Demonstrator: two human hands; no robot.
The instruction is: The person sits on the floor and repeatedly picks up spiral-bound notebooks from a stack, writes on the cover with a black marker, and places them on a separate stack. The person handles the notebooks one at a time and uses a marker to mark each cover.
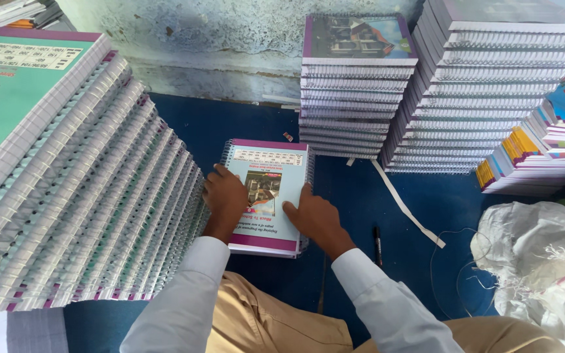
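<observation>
So both hands were flat on a small pile of spiral-bound notebooks [268,196] lying on the blue floor [354,202], about in the middle of the open patch. The left hand [225,197] pressed the wire-bound left edge, fingers spread and closed on nothing; the right hand [317,219] lay open on the cover's lower right part, a finger pointing up the page. A leaning heap of notebooks [80,189] sat just left of the pile (almost touching it). Two taller stacks [358,88] stood by the back wall, a black pen [377,244] and a white paper strip [405,204] lay to the right, near a white sack [544,261].
</observation>
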